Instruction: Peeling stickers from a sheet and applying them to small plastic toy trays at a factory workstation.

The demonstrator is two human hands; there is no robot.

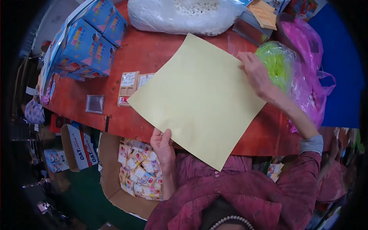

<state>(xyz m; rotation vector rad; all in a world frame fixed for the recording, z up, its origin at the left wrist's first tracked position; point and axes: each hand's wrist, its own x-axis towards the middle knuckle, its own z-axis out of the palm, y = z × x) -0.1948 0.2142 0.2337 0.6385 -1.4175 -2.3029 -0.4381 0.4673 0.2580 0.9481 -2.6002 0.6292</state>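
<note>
Yellow paper sheet (197, 97) flat on red bench (149, 53); near edge pinched in left hand (163, 143) fingers, far right corner pressed by right hand (257, 74), fingers released.

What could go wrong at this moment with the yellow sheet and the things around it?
The yellow sheet overhangs the table edge, held only at its edges by the left hand and right hand; it might crease or slip. It also covers part of the small tray, which could be nudged.
</note>
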